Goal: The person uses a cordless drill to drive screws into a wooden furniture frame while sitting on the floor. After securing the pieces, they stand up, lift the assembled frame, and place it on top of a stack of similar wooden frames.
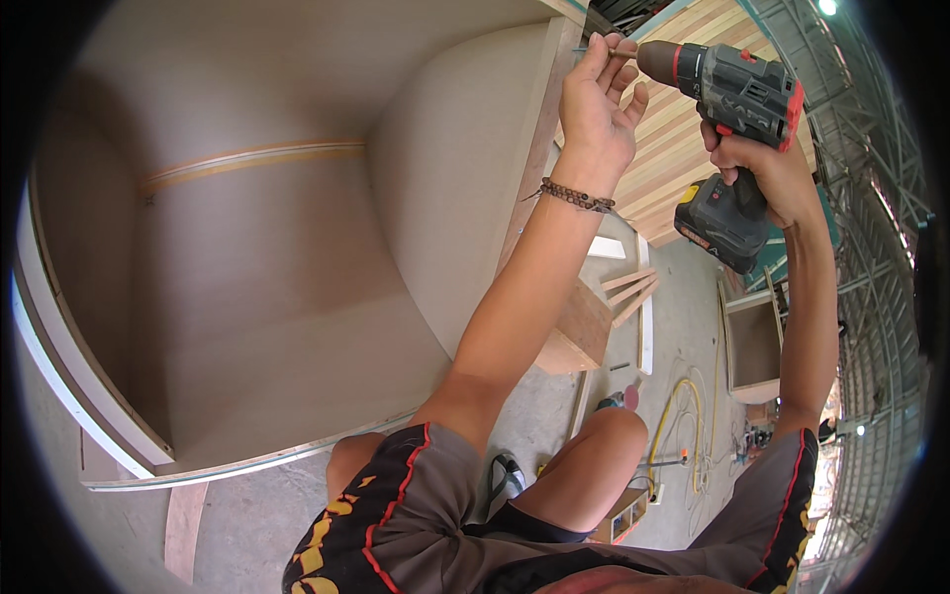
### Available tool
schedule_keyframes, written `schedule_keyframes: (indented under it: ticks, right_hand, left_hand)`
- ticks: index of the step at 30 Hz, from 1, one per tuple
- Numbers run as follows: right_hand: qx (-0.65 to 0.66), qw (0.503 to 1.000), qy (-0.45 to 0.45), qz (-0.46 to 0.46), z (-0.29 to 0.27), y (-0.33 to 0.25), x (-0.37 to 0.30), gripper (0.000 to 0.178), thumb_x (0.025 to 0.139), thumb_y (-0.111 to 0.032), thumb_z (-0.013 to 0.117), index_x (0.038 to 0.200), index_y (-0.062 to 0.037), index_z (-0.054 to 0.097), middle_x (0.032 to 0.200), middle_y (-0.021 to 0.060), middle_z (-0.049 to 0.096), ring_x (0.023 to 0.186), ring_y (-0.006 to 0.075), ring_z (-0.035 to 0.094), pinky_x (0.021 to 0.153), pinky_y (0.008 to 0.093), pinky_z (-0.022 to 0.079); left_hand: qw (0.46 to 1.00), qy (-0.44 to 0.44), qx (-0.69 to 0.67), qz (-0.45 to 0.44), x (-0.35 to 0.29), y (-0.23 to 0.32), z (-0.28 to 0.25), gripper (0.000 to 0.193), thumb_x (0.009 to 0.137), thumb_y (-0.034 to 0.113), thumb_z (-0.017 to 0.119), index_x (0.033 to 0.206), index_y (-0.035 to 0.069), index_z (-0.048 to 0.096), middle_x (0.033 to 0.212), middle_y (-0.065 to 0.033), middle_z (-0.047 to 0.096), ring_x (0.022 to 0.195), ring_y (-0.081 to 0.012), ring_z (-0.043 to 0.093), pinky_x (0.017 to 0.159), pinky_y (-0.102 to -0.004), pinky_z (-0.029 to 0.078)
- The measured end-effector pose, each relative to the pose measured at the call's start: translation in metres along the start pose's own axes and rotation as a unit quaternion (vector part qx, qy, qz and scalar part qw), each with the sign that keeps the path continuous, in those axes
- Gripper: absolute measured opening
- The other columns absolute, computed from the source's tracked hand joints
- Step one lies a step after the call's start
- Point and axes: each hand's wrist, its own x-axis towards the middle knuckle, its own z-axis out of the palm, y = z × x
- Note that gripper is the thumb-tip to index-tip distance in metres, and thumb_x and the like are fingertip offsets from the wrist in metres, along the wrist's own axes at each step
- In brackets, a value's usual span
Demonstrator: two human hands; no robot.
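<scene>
My right hand (762, 168) is wrapped round the handle of a black and red cordless drill (747, 94), held level high on the right. Its chuck points left, toward the edge of a large grey-brown cabinet (287, 287). At the front of the chuck a thin drill bit (623, 53) runs to the cabinet's edge strip (546, 99). The thumb and forefinger of my left hand (602, 109) pinch around this bit, while the other fingers curl loosely. Whether a screw sits at its tip is too small to tell.
A striped wooden panel (683, 109) stands behind the drill. Below my left forearm are a wooden box (579, 332) and several loose strips (631, 292). A yellow hose (683, 396) and cables lie on the concrete floor. An open box-like cabinet (754, 346) stands farther right.
</scene>
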Motion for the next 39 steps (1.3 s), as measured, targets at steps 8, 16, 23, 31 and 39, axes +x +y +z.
schedule_keyframes:
  ticks: [8,16,23,31,39]
  right_hand:
    - [-0.006,1.000,-0.005,-0.005,-0.001,0.003,0.002,0.015,0.072,-0.005,0.065,0.087,-0.0032,0.063,0.075,0.0014,0.059,0.060,0.0086,0.050,0.057,0.0265,0.042]
    - [0.000,1.000,-0.010,-0.007,0.001,0.001,0.005,0.011,0.074,-0.006,0.066,0.084,-0.0029,0.063,0.074,0.0014,0.059,0.060,0.0090,0.051,0.057,0.0266,0.041]
    - [-0.018,1.000,-0.016,-0.015,0.000,0.000,0.010,0.012,0.073,-0.006,0.065,0.084,-0.0029,0.062,0.073,0.0011,0.058,0.060,0.0089,0.050,0.056,0.0264,0.041]
    - [-0.006,1.000,-0.011,-0.004,0.003,-0.003,0.012,0.014,0.073,-0.005,0.064,0.086,-0.0033,0.063,0.073,0.0004,0.057,0.059,0.0087,0.050,0.056,0.0263,0.042]
    - [-0.016,1.000,-0.014,-0.009,0.005,-0.008,0.013,0.011,0.073,-0.006,0.063,0.084,-0.0042,0.062,0.071,0.0000,0.057,0.058,0.0083,0.049,0.055,0.0263,0.042]
  left_hand:
    - [1.000,0.003,0.003,0.006,-0.002,0.003,0.002,0.021,0.103,0.034,0.059,0.110,0.014,0.064,0.105,0.0057,0.068,0.086,-0.0062,0.056,0.076,-0.0268,0.049]
    - [1.000,0.012,-0.007,0.002,0.000,0.006,0.002,0.020,0.103,0.033,0.058,0.109,0.014,0.064,0.102,0.0058,0.067,0.083,-0.0065,0.056,0.074,-0.0256,0.050]
    - [1.000,0.008,-0.009,0.014,0.002,0.005,0.001,0.021,0.103,0.033,0.059,0.110,0.014,0.064,0.102,0.0057,0.067,0.083,-0.0065,0.056,0.073,-0.0267,0.050]
    - [1.000,0.021,-0.011,0.008,0.006,0.007,0.001,0.021,0.103,0.033,0.058,0.110,0.015,0.064,0.100,0.0050,0.065,0.083,-0.0072,0.056,0.073,-0.0270,0.050]
    - [1.000,0.008,-0.009,0.021,0.012,0.002,-0.004,0.028,0.102,0.038,0.060,0.115,0.014,0.062,0.105,0.0041,0.068,0.087,-0.0074,0.054,0.075,-0.0277,0.049]
